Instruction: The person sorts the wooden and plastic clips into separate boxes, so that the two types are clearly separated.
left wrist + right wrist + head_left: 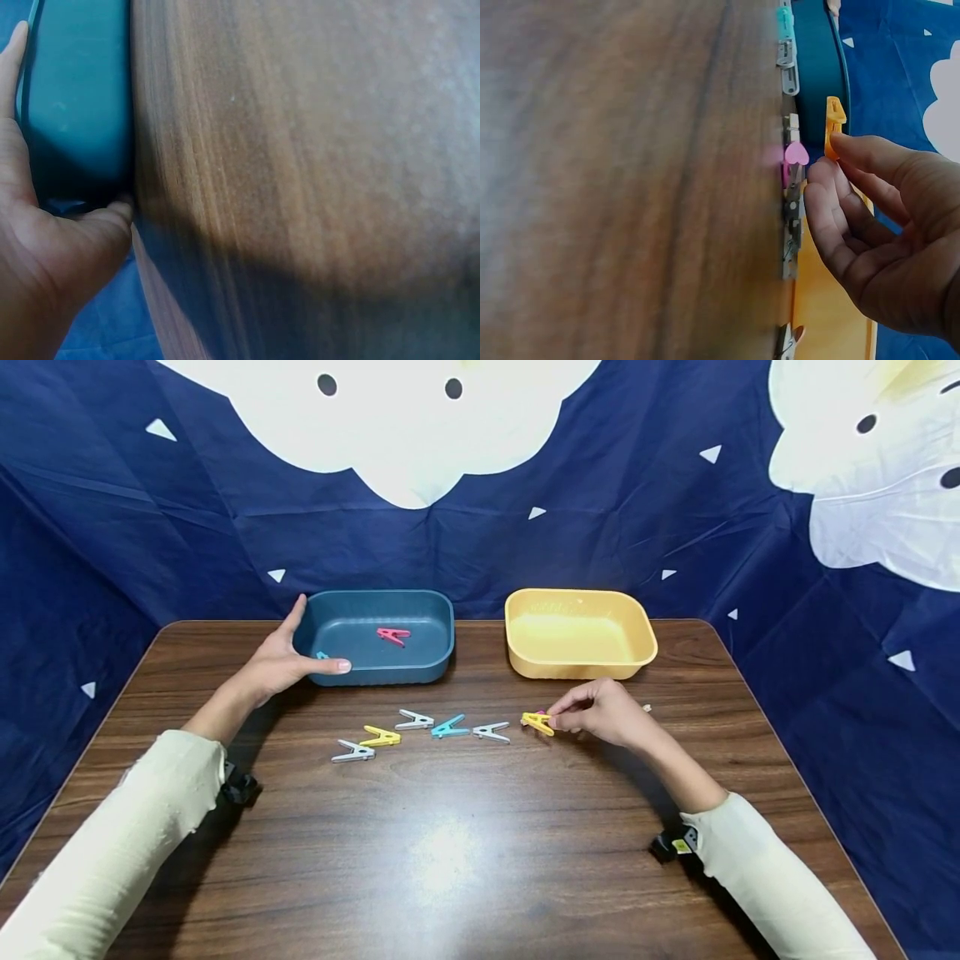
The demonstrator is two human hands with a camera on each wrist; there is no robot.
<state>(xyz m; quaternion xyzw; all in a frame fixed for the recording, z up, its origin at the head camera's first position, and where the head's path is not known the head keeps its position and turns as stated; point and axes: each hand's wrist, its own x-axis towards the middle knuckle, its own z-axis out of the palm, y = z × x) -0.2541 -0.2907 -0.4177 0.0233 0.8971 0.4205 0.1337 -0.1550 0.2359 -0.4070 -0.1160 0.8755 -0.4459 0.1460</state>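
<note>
My left hand (276, 667) grips the left end of a dark teal plastic bin (411, 675), its thumb along the front rim. A red clothespin (393, 635) lies inside that bin, and a bit of a light-blue one (322, 655) shows by the thumb. Between thumb and fingertips, my right hand (604, 713) pinches a yellow clothespin (537, 722), held above the table in the right wrist view. Below it sits a wooden clothespin with a pink heart (796, 154). Left of it lie a grey clothespin (491, 732) and a light-blue clothespin (450, 727).
A yellow bin (581, 670) stands at the table's back, right of the teal one. More clothespins lie in front of the teal bin: a yellow one (381, 737) and two grey ones (353, 752). Behind the table (450, 877) hangs a navy cloth (480, 556).
</note>
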